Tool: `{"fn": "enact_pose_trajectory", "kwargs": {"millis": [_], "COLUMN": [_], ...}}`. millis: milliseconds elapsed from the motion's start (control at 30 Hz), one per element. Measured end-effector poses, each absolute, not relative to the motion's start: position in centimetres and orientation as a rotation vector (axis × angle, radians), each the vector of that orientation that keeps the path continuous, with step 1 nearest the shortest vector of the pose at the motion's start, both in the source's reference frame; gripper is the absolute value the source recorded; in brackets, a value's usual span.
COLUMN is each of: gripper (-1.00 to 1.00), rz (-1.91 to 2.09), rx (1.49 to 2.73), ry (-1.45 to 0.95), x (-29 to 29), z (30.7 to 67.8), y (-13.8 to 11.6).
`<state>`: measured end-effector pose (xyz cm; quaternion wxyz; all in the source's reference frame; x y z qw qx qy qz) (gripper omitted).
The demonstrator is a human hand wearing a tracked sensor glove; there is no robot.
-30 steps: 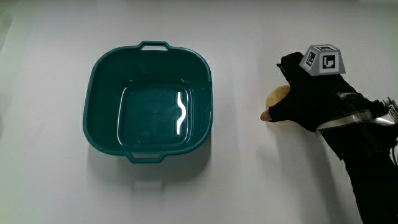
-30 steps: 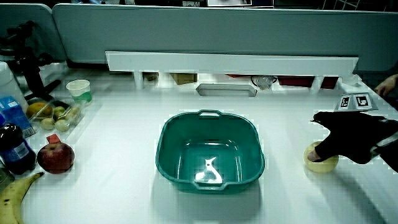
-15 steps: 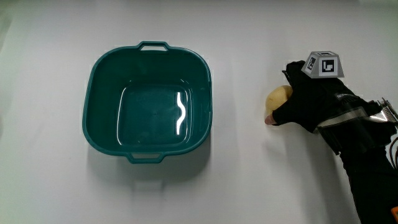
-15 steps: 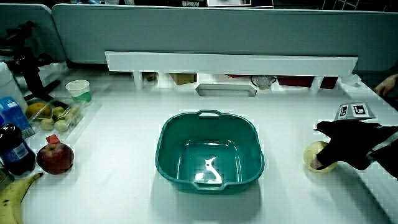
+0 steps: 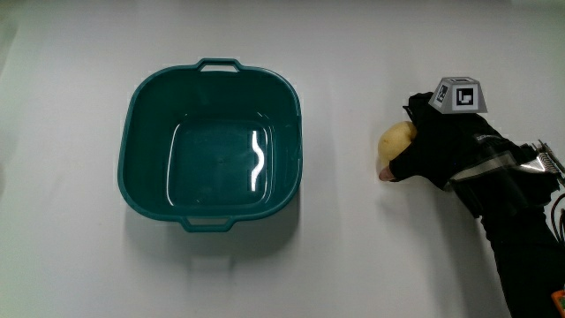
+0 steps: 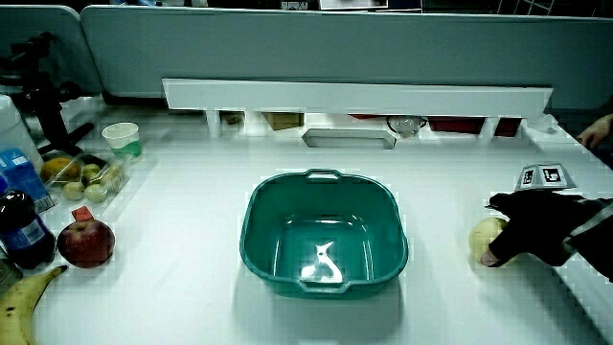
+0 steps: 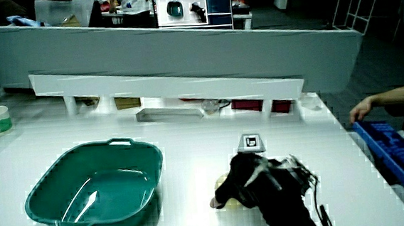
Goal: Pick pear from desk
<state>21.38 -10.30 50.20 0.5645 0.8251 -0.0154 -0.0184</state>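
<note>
A pale yellow pear (image 5: 394, 141) lies on the white desk beside the teal basin (image 5: 148, 88). The gloved hand (image 5: 434, 148) wraps it from the side away from the basin, fingers curled over the fruit and the thumb tip under its near end. In both side views the pear (image 6: 483, 238) (image 7: 223, 190) shows as a pale lump half covered by the black glove (image 6: 533, 230) (image 7: 249, 181). The basin (image 6: 324, 190) (image 7: 45, 196) holds nothing. I cannot tell whether the pear still rests on the desk.
A red apple (image 6: 85, 242), a banana (image 6: 19, 305), dark bottles (image 6: 21, 228), a tray of small fruit (image 6: 84, 178) and a cup (image 6: 122, 140) stand at the desk's edge on the basin's side away from the hand. A low white shelf (image 6: 354, 98) runs under the partition.
The hand has drawn a little away from the basin and closed tighter around the pear, which now shows more clearly past the glove. The basin has not moved.
</note>
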Motion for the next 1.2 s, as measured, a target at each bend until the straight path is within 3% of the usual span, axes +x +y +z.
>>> {"fn": "enact_pose_trajectory", "kwargs": {"millis": [267, 700, 1067, 1200], "gripper": [0.23, 0.65, 1.00, 1.00], "rz": [-0.037, -0.023, -0.071, -0.081], "rx": [2.018, 2.018, 2.131, 2.139], "ry": [-0.034, -0.038, -0.080, -0.091], "x": [21.65, 21.42, 21.18, 20.92], "z": [50.11, 50.10, 49.79, 49.57], "y": [-10.46, -10.33, -10.21, -10.25]}}
